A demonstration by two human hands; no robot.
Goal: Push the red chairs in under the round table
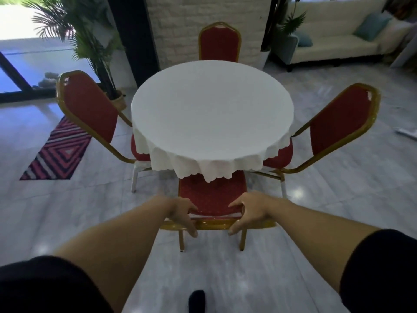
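A round desk (212,109) under a white cloth stands on pale glossy floor tiles (327,199), ringed by 4 red chairs. The left hand (182,213) and right hand (249,211) both clasp the gilt backrest of the nearest chair (212,195), its seat partly beneath the cloth. A striped rug (59,152) lies left; a cream sofa (338,39) sits beyond.

The counter (212,109) wears a plain white cloth. Around the counter, four chairs (212,195) have red cushions with tiny dots and shiny gold frames. Left of the counter, a rug (59,152) has pink, black and white zigzag stripes. The floor (338,199) is grey marble.
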